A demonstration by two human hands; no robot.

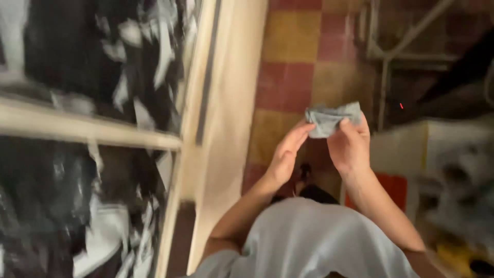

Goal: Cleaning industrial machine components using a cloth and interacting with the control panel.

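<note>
While gripping grey cloth (pixel 329 119), both hands (pixel 350 146) beside cream-framed bins (pixel 92 131).

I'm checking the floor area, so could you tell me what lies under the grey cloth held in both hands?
Below the grey cloth is red and yellow tiled floor. The hands and forearms cover the tiles directly beneath.

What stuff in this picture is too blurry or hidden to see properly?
Head view only:
- Grey cloth: motion blur hides what kind it is; the right hand covers its lower corner, the left hand touches it.
- Dark bins at left: contents smeared, cut by the edge.
- Clutter at right: too blurred to name.
</note>
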